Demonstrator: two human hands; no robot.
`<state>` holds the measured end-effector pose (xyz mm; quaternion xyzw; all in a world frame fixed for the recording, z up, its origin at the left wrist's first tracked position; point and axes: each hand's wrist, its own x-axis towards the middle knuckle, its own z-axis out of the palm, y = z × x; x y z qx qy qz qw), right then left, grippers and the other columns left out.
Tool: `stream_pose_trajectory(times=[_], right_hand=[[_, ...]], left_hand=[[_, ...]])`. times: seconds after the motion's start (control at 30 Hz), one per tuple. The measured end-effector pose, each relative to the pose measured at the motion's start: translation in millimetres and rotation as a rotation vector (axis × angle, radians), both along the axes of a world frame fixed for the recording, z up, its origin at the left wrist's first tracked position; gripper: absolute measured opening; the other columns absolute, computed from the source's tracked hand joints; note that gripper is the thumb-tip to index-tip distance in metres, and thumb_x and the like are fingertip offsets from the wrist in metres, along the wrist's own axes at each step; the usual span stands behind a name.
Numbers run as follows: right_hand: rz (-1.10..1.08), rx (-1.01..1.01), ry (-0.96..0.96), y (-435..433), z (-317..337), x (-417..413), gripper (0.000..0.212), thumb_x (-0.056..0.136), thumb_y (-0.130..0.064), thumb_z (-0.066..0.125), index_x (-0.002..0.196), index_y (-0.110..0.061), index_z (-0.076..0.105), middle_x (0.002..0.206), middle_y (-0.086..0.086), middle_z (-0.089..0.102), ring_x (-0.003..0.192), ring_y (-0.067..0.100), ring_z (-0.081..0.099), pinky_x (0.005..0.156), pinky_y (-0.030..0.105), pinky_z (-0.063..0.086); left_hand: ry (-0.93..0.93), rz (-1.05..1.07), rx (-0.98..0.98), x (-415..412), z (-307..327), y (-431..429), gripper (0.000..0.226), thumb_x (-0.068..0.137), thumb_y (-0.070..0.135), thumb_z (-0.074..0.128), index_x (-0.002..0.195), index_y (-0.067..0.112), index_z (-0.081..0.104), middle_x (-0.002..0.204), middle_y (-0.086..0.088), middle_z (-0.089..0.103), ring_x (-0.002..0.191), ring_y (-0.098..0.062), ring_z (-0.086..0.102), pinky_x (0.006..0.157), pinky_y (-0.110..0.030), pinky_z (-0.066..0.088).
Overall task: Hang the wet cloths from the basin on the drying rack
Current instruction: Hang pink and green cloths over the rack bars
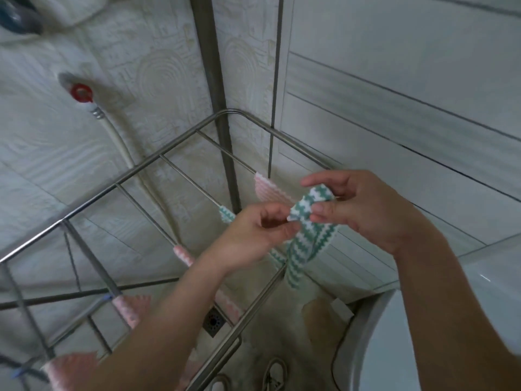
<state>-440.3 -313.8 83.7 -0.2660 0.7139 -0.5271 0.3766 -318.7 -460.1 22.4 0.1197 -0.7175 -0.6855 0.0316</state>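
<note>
While pinching the top edge of the green-and-white cloth (303, 235) from both sides, holds it above the near rail of the drying rack (127, 177), right of centre. Left hand (253, 235): thumb and fingers curled, nipping the cloth's left corner. Right hand (363, 210): thumb and forefinger closed on the upper edge. Lower end of cloth hanging free past the near rail. On the far rods, right ends: pink cloth (270, 190), second green cloth (225, 215). Further pink cloths (132, 309) draped near left. Bare rod lengths left and centre. Tiled wall (394, 136) close behind and to the right.
</note>
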Motion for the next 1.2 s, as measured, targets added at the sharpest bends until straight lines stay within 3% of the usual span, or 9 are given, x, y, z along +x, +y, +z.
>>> stream_pose_trajectory(times=[0.1, 0.23, 0.4, 0.57, 0.67, 0.73, 0.9, 1.03, 1.2], right_hand=[[-0.091, -0.028, 0.083, -15.0, 8.3, 20.3, 0.03, 0.079, 0.007, 0.068, 0.106, -0.007, 0.069, 0.099, 0.015, 0.07, 0.08, 0.021, 0.072, 0.068, 0.024, 0.059], [-0.087, 0.055, 0.365, -40.2, 11.7, 48.0, 0.017, 0.08, -0.01, 0.074, 0.09, -0.022, 0.07, 0.085, -0.002, 0.07, 0.068, 0.012, 0.071, 0.063, 0.02, 0.058], [0.039, 0.22, 0.757, -68.1, 10.0, 72.4, 0.02, 0.081, -0.031, 0.072, 0.068, -0.024, 0.058, 0.064, -0.01, 0.057, 0.055, -0.002, 0.051, 0.049, 0.007, 0.035], [-0.036, 0.03, 0.276, -92.2, 6.2, 98.0, 0.011, 0.086, -0.026, 0.069, 0.079, -0.017, 0.066, 0.082, 0.004, 0.066, 0.065, 0.02, 0.07, 0.068, 0.042, 0.061], [0.043, 0.037, 0.096, -109.1, 1.7, 115.8, 0.016, 0.09, -0.025, 0.063, 0.082, -0.012, 0.063, 0.087, 0.011, 0.06, 0.068, 0.015, 0.071, 0.075, 0.039, 0.061], [0.076, -0.014, -0.019, -120.5, -1.9, 129.7, 0.017, 0.092, -0.023, 0.061, 0.088, -0.006, 0.063, 0.096, 0.018, 0.063, 0.077, 0.017, 0.072, 0.076, 0.032, 0.06], [0.098, -0.103, -0.341, -159.1, -20.9, 173.0, 0.016, 0.095, -0.021, 0.055, 0.1, -0.009, 0.063, 0.106, 0.008, 0.07, 0.093, 0.018, 0.071, 0.079, 0.032, 0.059], [0.036, 0.017, -0.256, -195.8, -60.0, 176.2, 0.014, 0.098, -0.028, 0.05, 0.093, -0.019, 0.06, 0.111, 0.004, 0.064, 0.094, 0.014, 0.068, 0.085, 0.032, 0.057], [-0.089, 0.205, -0.02, -227.0, -104.6, 157.1, 0.02, 0.097, -0.022, 0.049, 0.088, -0.006, 0.057, 0.086, 0.017, 0.061, 0.078, 0.028, 0.061, 0.077, 0.043, 0.053]], left_hand=[[-0.023, 0.071, 0.015, 30.9, 19.1, -19.2, 0.019, 0.09, 0.012, 0.058, 0.099, -0.002, 0.066, 0.09, -0.011, 0.07, 0.079, -0.018, 0.064, 0.074, -0.026, 0.051], [-0.027, 0.108, -0.022, 66.3, 37.7, -51.9, 0.021, 0.083, 0.024, 0.064, 0.094, 0.007, 0.069, 0.085, -0.005, 0.072, 0.077, -0.017, 0.066, 0.073, -0.028, 0.053], [-0.241, -0.107, -0.21, 110.3, 59.3, -100.8, 0.019, 0.071, 0.016, 0.075, 0.09, 0.014, 0.073, 0.088, 0.002, 0.075, 0.083, -0.011, 0.069, 0.074, -0.019, 0.051], [-0.204, 0.312, -0.344, 148.6, 54.3, -146.8, 0.009, 0.081, 0.016, 0.071, 0.089, 0.013, 0.075, 0.086, -0.002, 0.075, 0.082, -0.015, 0.068, 0.08, -0.028, 0.051], [-0.101, 0.578, -0.359, 164.1, 43.8, -165.6, 0.006, 0.086, 0.017, 0.066, 0.086, 0.015, 0.072, 0.066, 0.008, 0.065, 0.056, 0.001, 0.055, 0.057, -0.01, 0.041], [-0.059, 0.703, -0.343, 169.3, 36.7, -174.0, 0.006, 0.089, 0.017, 0.063, 0.086, 0.017, 0.068, 0.066, 0.0, 0.057, 0.049, -0.002, 0.049, 0.047, -0.014, 0.037], [0.106, 0.928, -0.165, 172.1, 23.9, -196.1, 0.007, 0.094, 0.014, 0.056, 0.092, 0.011, 0.062, 0.087, -0.013, 0.065, 0.067, -0.018, 0.066, 0.061, -0.024, 0.055], [-0.006, 0.979, -0.331, 159.6, -2.1, -228.6, 0.017, 0.085, 0.026, 0.063, 0.074, 0.014, 0.062, 0.081, -0.017, 0.066, 0.078, -0.034, 0.065, 0.076, -0.041, 0.056], [-0.27, 0.883, -0.697, 128.1, -33.5, -244.7, 0.02, 0.089, 0.023, 0.059, 0.084, 0.005, 0.066, 0.075, -0.01, 0.062, 0.071, -0.021, 0.054, 0.061, -0.025, 0.032]])
